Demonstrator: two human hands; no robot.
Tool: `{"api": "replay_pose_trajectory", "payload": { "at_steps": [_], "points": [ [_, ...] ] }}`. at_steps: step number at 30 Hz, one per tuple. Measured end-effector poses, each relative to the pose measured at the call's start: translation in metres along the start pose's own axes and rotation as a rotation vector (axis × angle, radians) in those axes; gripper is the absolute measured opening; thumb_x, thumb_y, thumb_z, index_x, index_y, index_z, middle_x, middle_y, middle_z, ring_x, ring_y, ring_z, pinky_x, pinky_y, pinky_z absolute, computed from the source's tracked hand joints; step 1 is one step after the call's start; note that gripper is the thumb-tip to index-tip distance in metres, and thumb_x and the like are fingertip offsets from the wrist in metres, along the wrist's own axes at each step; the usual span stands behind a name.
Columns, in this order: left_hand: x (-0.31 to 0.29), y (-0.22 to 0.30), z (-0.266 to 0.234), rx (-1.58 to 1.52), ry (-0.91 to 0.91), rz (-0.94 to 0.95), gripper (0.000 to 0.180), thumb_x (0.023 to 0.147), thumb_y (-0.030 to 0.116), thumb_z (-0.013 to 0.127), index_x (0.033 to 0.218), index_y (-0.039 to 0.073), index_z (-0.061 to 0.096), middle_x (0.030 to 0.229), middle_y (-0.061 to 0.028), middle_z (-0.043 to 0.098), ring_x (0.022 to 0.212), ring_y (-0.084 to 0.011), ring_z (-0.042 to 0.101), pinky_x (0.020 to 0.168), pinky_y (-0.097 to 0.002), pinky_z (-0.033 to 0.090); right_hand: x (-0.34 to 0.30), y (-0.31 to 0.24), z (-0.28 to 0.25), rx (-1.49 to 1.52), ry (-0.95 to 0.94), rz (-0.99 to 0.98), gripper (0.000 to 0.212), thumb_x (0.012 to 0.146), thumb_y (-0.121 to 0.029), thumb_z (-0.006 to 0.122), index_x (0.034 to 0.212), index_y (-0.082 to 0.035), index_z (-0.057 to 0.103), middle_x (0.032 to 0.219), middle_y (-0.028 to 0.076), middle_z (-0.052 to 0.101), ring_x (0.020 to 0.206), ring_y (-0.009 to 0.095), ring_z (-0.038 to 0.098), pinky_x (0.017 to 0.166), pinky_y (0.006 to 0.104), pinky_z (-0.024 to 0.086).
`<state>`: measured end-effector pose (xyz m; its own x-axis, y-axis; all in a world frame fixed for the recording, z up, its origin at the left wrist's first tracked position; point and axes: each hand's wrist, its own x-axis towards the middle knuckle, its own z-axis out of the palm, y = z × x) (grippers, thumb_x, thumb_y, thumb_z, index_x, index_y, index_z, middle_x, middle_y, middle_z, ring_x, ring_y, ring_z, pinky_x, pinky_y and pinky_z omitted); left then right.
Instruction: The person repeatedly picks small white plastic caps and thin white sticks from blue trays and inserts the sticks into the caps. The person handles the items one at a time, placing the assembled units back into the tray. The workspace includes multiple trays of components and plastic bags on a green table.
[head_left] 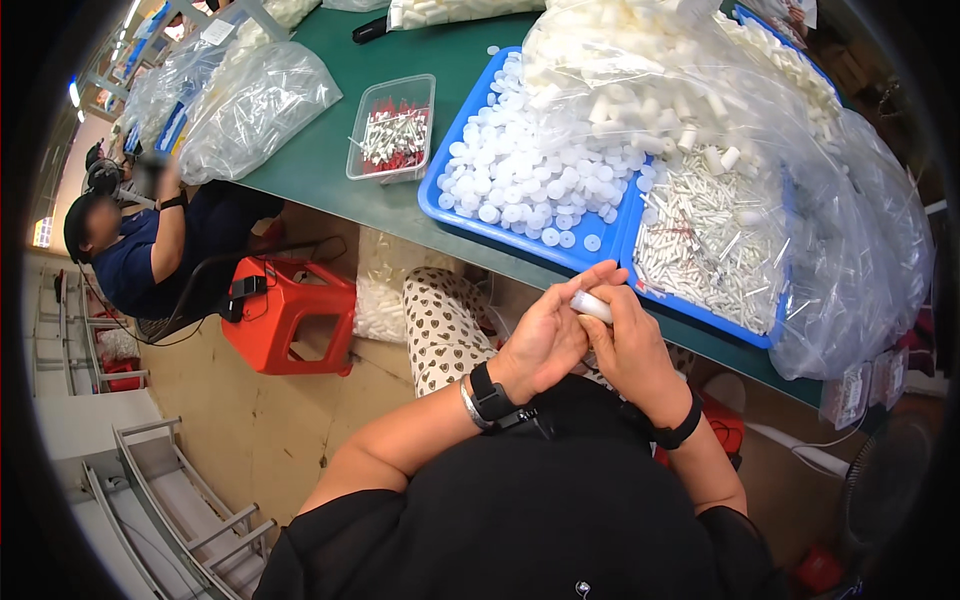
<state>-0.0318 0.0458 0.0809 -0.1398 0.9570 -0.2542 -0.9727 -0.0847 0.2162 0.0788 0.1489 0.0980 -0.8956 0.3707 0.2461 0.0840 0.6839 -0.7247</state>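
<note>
My two hands meet just off the table's near edge, in front of the blue trays. Between them is a small white plastic cylinder, its near end hidden by fingers. My right hand is closed around the cylinder. Palm up, my left hand lies against it with the fingers stretched out. Beyond my hands, one blue tray holds a heap of small translucent white discs. The blue tray beside it carries many thin white pins. Short white cylinders spill from a clear bag over both trays.
A clear plastic box of red and white parts stands on the green table. Clear bags hang over the table's right side. A red stool is at left, near another person. A fan stands at lower right.
</note>
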Motion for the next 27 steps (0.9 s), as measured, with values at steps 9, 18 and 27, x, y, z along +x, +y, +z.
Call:
{"api": "replay_pose_trajectory", "payload": {
  "at_steps": [9, 18, 27],
  "points": [
    [0.006, -0.027, -0.003, -0.055, -0.004, 0.097, 0.05, 0.101, 0.045, 0.045, 0.14, 0.014, 0.04, 0.148, -0.0046, 0.041, 0.136, -0.0254, 0.04, 0.115, -0.0439, 0.034, 0.001, -0.006, 0.01, -0.219, 0.164, -0.046, 0.011, 0.091, -0.009, 0.06, 0.099, -0.003, 0.059, 0.082, 0.016, 0.064, 0.066, 0.036, 0.063, 0.055, 0.0443, 0.048],
    [0.004, -0.016, -0.001, 0.215, 0.054, 0.099, 0.06, 0.104, 0.051, 0.023, 0.145, 0.009, 0.034, 0.149, -0.009, 0.039, 0.134, -0.0213, 0.042, 0.114, -0.0379, 0.034, 0.007, -0.012, 0.007, -0.114, 0.141, -0.042, 0.02, 0.092, -0.009, 0.061, 0.108, 0.0, 0.054, 0.091, 0.019, 0.06, 0.07, 0.038, 0.063, 0.057, 0.0428, 0.05],
    [-0.004, -0.024, -0.004, 0.348, 0.063, 0.069, 0.058, 0.105, 0.052, 0.024, 0.148, 0.013, 0.031, 0.151, -0.0087, 0.036, 0.135, -0.0217, 0.041, 0.107, -0.0424, 0.041, -0.001, -0.003, 0.005, -0.247, 0.054, -0.071, 0.015, 0.091, -0.008, 0.061, 0.102, 0.0, 0.054, 0.085, 0.018, 0.059, 0.069, 0.038, 0.062, 0.056, 0.0435, 0.048]
  ]
}}
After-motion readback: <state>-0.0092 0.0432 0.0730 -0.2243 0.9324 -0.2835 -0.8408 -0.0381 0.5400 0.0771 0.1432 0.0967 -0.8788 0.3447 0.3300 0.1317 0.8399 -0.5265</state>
